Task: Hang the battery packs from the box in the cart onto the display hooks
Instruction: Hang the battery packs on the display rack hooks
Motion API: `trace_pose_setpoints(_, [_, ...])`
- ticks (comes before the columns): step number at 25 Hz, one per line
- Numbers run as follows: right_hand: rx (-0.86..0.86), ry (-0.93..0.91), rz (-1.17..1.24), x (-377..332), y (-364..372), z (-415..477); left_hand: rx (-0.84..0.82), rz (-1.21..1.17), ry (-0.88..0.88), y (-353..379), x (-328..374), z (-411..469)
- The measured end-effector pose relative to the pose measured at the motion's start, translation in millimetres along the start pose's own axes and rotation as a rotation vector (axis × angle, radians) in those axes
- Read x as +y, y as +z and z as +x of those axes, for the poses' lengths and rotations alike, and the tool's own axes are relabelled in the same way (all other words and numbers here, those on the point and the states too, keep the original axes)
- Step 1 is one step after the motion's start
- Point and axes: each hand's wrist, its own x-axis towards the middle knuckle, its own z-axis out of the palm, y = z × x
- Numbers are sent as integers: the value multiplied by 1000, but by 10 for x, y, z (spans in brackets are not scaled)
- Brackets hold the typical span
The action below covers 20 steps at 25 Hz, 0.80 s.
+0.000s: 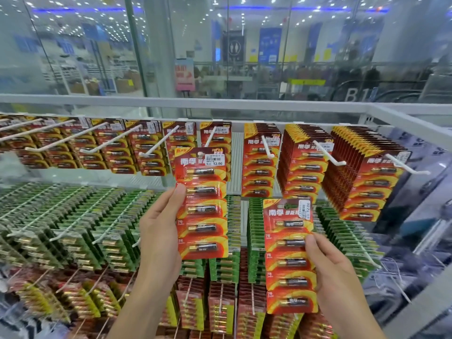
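Bare panel strip (pixel 236 162) between red pack columns (pixel 259 172), white hooks (pixel 267 146) jutting forward, green packs (pixel 73 216) crowded below

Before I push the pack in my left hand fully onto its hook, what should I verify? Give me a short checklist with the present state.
1. Left hand grips the first pack: ok.
2. Its hole sits at the tip of the hook: ok.
3. Free length on the hook before the hung packs: ok.
4. Hung packs are the same red kind: ok.
5. Right hand holds the second pack apart from the first: ok.
6. Hole untorn: cannot tell.
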Motion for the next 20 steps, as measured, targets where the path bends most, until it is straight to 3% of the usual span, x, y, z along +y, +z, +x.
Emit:
trace_pose_setpoints(11, [66, -26, -17, -31, 114, -41, -41, 58, -13, 122, -107, 573])
trace_pose_setpoints(20, [68, -177, -82, -286, 233, -4, -41, 143, 39, 406, -259, 1329])
